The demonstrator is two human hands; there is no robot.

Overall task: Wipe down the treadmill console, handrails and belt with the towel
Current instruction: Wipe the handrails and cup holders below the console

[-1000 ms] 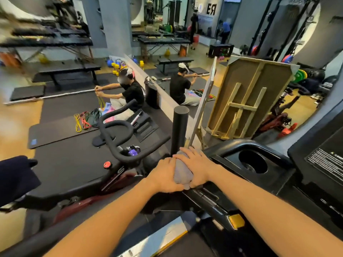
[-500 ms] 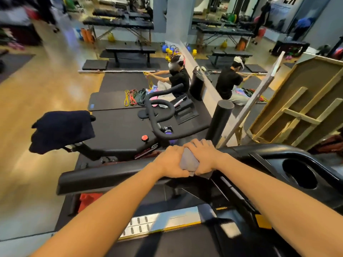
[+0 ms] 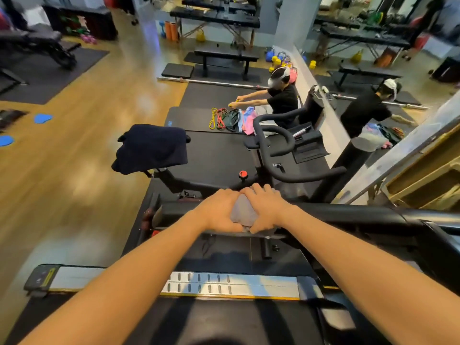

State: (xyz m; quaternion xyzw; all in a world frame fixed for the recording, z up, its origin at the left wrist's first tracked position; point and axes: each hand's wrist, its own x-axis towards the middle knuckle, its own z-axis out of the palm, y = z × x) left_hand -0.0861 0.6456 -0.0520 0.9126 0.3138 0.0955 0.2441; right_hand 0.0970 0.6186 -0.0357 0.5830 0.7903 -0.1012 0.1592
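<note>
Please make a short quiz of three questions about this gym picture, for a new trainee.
1. True or false: both the left hand and the right hand press the grey cloth towel.
2. The towel rests on: A) the long black padded treadmill handrail; B) the black treadmill belt; C) the floor.
3. What covers the exercise bike's seat?

Key: 1 true; 2 A; 3 a dark navy cloth.

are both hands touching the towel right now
Touching. The head view shows the left hand and right hand clasped around the grey towel, pressing it onto the black handrail with no gap visible.
</note>
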